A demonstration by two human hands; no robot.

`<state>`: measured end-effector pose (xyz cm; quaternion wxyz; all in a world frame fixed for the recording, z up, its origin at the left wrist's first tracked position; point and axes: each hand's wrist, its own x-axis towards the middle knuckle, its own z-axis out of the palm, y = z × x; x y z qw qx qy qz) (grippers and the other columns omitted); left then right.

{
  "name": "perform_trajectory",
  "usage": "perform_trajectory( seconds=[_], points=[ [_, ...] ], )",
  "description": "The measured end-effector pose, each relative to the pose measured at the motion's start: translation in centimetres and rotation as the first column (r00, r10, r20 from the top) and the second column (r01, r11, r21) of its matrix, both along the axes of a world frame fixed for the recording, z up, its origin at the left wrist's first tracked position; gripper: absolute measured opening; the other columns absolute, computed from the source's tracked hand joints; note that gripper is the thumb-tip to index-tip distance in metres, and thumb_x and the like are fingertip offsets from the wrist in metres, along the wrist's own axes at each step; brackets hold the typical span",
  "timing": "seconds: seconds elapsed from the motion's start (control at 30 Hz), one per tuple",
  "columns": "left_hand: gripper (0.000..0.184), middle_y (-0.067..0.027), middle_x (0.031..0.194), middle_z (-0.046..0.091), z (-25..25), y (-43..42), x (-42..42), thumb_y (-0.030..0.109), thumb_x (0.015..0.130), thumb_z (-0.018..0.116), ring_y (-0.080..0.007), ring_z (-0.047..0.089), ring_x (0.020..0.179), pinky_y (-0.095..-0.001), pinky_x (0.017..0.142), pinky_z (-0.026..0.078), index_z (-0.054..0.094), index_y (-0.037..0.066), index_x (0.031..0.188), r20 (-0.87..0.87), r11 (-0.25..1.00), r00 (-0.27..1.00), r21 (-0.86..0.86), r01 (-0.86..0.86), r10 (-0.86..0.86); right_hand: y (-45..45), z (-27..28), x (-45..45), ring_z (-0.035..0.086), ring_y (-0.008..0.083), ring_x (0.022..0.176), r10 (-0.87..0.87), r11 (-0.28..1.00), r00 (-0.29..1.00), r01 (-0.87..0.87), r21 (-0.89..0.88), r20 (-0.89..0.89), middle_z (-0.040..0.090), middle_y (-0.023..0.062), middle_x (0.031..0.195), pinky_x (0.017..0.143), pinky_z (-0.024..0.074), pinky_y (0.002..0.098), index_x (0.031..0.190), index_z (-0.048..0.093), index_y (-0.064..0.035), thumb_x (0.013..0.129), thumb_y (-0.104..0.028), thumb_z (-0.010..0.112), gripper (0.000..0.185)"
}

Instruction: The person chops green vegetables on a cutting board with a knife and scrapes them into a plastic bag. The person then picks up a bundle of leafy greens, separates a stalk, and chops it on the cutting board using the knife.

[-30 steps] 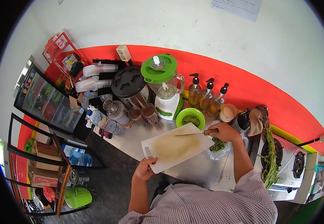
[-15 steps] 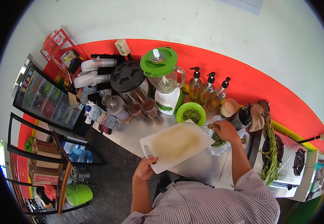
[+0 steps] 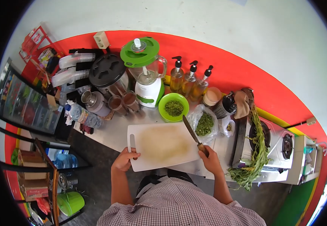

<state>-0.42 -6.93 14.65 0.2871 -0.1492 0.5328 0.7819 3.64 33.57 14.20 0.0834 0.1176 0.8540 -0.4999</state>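
We seem between cuts | our left hand [image 3: 123, 160] grips board [image 3: 163, 147], our right hand [image 3: 211, 161] grasps knife [image 3: 192, 131] | board over counter's [image 3: 110, 134] near edge | next likely calls for keeping knife off bag [image 3: 200, 110]

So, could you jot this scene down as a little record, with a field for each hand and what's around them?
Left hand: grips the cutting board at its handle end, thumb on top
Right hand: holds the knife by its handle, blade pointing away from the person
Board surface: white, with a yellowish-brown stain
Beyond the board: green bowl of chopped greens, beside a plastic bag with more
Farther back: blender, three pump bottles
At right: long leafy stalks lying over the stove
Unclear: whether the board touches the counter
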Motion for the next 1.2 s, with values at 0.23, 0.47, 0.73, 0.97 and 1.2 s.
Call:
perform_trajectory(
  seconds=[0.23,0.47,0.73,0.97,1.2],
  points=[
    [0.013,-0.001,0.079,0.065,-2.7,-1.2,-2.0,0.008,0.079,0.073,-0.0107,0.053,0.072,-0.0259,0.068,0.041,0.072,0.0,0.088,0.075,0.964,0.961,0.038,0.265,-0.267,-2.8,-2.1,7.4,0.053,0.0123,0.063,-0.153,0.96,0.951,0.208,-0.188,0.267,0.057,0.0057,0.073,0.057,0.0424,0.0304,0.115,0.06,0.0017,0.095,-0.025,0.072,0.035],
    [0.011,0.0007,0.078,0.061,-9.5,-0.8,-1.4,0.011,0.086,0.071,-0.0112,0.056,0.069,-0.0283,0.064,0.047,0.062,0.009,0.081,0.233,0.964,0.936,0.057,0.259,-0.266,-5.6,-4.4,11.3,0.053,0.0164,0.059,-0.289,0.949,0.955,0.277,0.151,0.064,0.058,0.0092,0.073,0.056,0.0433,0.0351,0.111,0.06,0.0032,0.094,-0.025,0.071,0.034],
    [0.024,0.0008,0.09,0.064,-11.5,0.2,-0.8,0.024,0.095,0.068,-0.0127,0.061,0.076,-0.0309,0.073,0.051,0.065,0.005,0.11,0.272,0.988,0.951,-0.006,0.157,-0.15,-8.2,-7.8,12.9,0.065,0.03,0.074,-0.441,0.885,0.895,0.419,0.204,0.071,0.067,0.019,0.087,0.068,0.0504,0.0395,0.121,0.06,0.0039,0.091,-0.024,0.073,0.043],
    [0.024,-0.0072,0.085,0.07,-14.5,-0.7,0.2,0.024,0.098,0.063,-0.0141,0.064,0.068,-0.0287,0.062,0.052,0.068,0.001,0.102,0.101,0.869,0.953,-0.392,0.302,-0.286,-12.0,-9.2,12.7,0.068,0.0431,0.093,-0.494,0.865,0.865,0.478,0.152,0.092,0.07,0.0262,0.099,0.082,0.0533,0.0456,0.122,0.061,0.0034,0.088,-0.022,0.073,0.044],
    [0.038,-0.0138,0.07,0.073,-11.7,-1.0,0.1,0.035,0.091,0.069,-0.0295,0.075,0.076,-0.0437,0.078,0.057,0.073,-0.001,0.08,0.156,0.288,0.756,-0.861,0.419,-0.635,-12.9,-9.9,13.0,0.063,0.0449,0.103,-0.516,0.812,0.856,0.506,0.291,-0.048,0.066,0.0258,0.108,0.09,0.0508,0.0502,0.122,0.061,-0.0002,0.086,-0.017,0.072,0.041]
  ],
)
